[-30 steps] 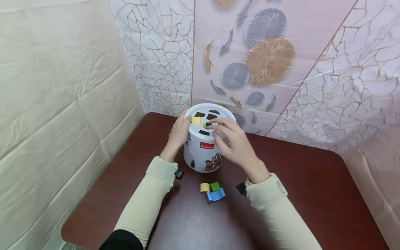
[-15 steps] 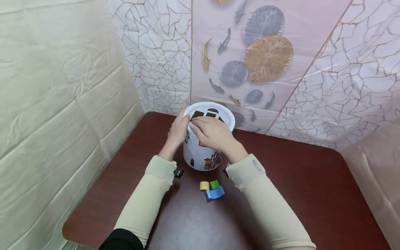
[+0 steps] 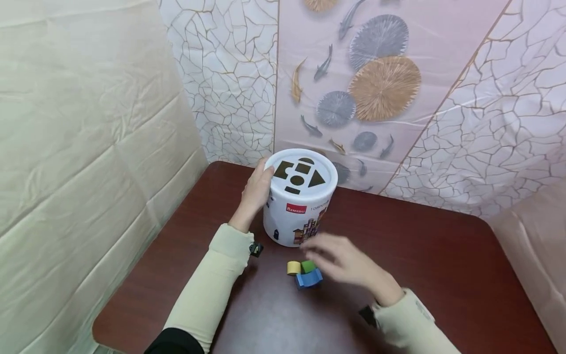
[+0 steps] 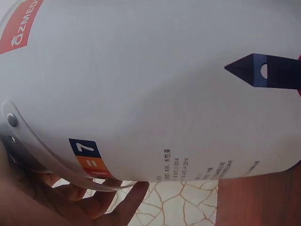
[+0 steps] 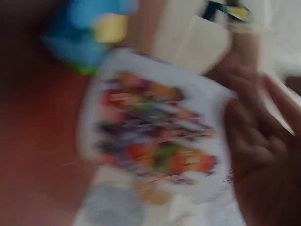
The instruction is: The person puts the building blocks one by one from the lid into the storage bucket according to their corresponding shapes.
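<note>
A white shape-sorter bucket [image 3: 283,223] stands upright, its lid [image 3: 311,191] facing up with several dark cut-out holes. My left hand [image 3: 256,191] grips its left side, thumb at the lid's rim. In the left wrist view, the fingers lie beside the bucket wall [image 4: 155,94] and the pale carrying handle [image 4: 51,162]. My right hand [image 3: 347,263] hovers in front of the bucket with loosely bent fingers, just right of the blocks. A yellow cylinder block [image 3: 294,268], a green block [image 3: 308,266] and a blue block with a curved dip [image 3: 309,279] lie close together. The right wrist view is blurred.
Everything stands on a dark red-brown table [image 3: 424,246] with rounded corners. A patterned backdrop [image 3: 230,73] hangs behind its far edge, and a cream cloth [image 3: 88,147] hangs along the left.
My right hand has moved from the lid down toward the blocks on the table. The yellow block seen at a lid hole earlier is no longer visible. The left hand stays at the bucket.
</note>
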